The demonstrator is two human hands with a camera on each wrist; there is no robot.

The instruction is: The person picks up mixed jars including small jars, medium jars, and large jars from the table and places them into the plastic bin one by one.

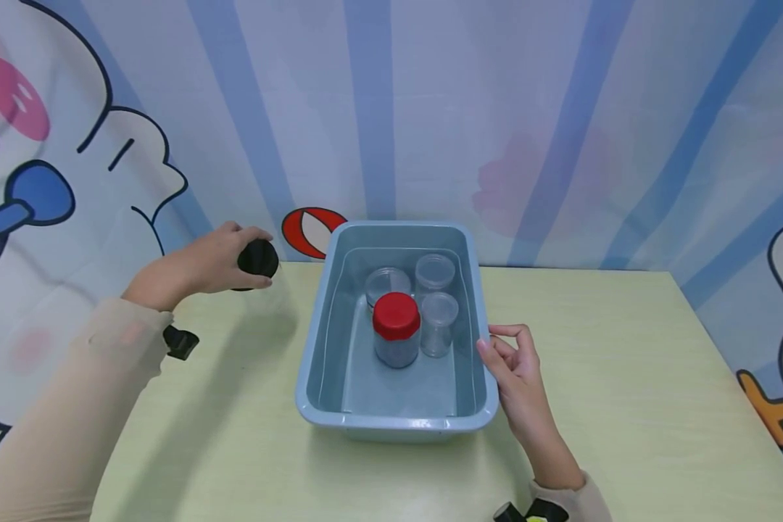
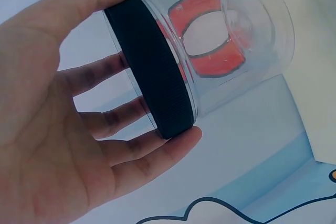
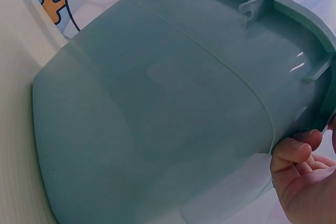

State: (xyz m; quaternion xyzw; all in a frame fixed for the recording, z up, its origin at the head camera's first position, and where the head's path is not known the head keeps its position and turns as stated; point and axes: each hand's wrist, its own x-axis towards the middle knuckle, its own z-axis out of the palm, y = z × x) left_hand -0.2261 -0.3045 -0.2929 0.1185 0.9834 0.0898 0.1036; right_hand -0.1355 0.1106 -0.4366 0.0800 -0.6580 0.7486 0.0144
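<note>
My left hand (image 1: 251, 254) is raised over the table's far left and grips a clear jar by its black lid (image 1: 258, 259). In the left wrist view, thumb and fingers (image 2: 173, 145) wrap the ribbed black lid (image 2: 157, 77), and the clear jar body (image 2: 241, 40) points away. A blue-grey plastic tub (image 1: 483, 406) stands mid-table. It holds a red-lidded jar (image 1: 396, 326) and three clear jars (image 1: 434, 272). My right hand (image 1: 505, 355) sits by the tub's right rim with loosely curled fingers (image 3: 294, 153), its thumb touching the rim.
The pale green table (image 1: 626, 377) ends at a cartoon-printed backdrop (image 1: 431, 109) close behind the tub. The tub's outer wall (image 3: 157, 119) fills the right wrist view. Black camera straps sit on both wrists.
</note>
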